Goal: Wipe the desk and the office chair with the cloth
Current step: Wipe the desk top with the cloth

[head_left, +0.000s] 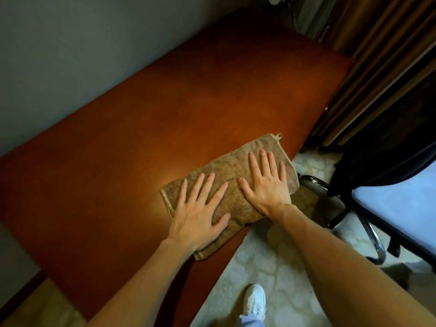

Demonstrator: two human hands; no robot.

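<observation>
From the head camera, the reddish-brown bench (146, 109) runs from the lower left up toward the far right, its long far side against a grey wall (70, 43) and its near edge open to the floor. Most of the top beyond and left of the hands is bare. The folded brown cloth (226, 171) lies flat near that open edge, its right end overhanging it slightly. The left hand (200, 213) rests palm-down on the cloth's left half, fingers spread wide and gripping nothing. The right hand (266, 182) lies just beside it on the right half, flat and splayed too. To the right stands the office chair (389, 208), black with a chrome frame, near the bench edge. Brown curtains (377, 67) hang behind it. A white shoe (256, 300) stands on the pale patterned floor (278, 267) below.
</observation>
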